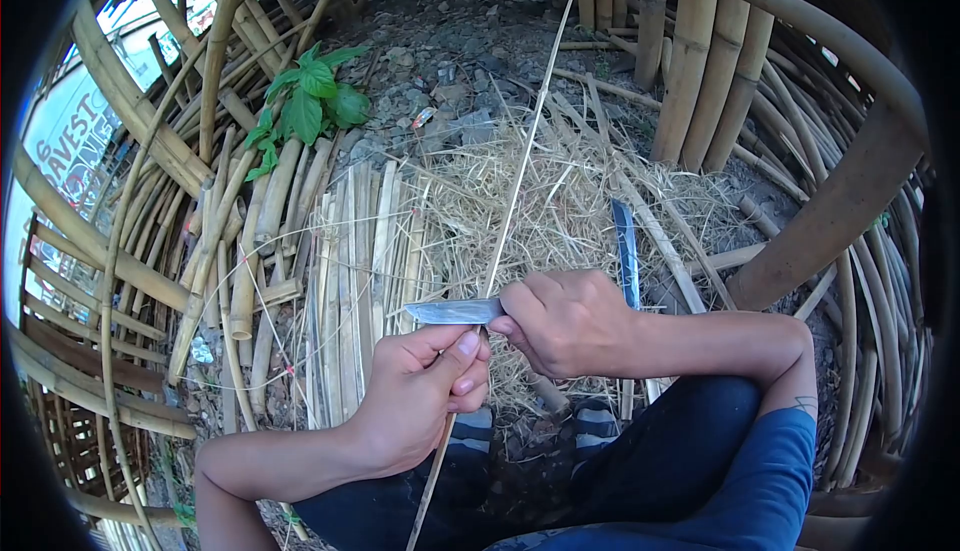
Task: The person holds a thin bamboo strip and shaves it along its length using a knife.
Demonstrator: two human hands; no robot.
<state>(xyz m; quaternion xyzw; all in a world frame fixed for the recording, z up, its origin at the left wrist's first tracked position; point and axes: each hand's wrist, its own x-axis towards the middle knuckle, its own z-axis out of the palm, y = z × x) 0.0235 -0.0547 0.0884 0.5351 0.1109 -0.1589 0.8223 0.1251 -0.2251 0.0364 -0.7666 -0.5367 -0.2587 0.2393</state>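
Observation:
My left hand (420,391) is closed around a long thin bamboo strip (515,186), pinching it between thumb and fingers. The strip runs from low between my legs up to the far ground. My right hand (575,323) is wrapped round a knife, its handle hidden in the fist. The knife's blade (455,311) points left, lying across the strip just above my left thumb. Below and ahead of both hands spreads a heap of pale bamboo shavings (545,201). Beyond my right wrist, a second long dark blade (626,251) rests on the shavings.
Split bamboo slats (355,251) lie in a row to the left, near cut bamboo poles (245,281). A green leafy plant (312,91) grows behind them. Thick upright bamboo poles (690,71) stand at the back right. A slanted bamboo post (830,211) rises on the right.

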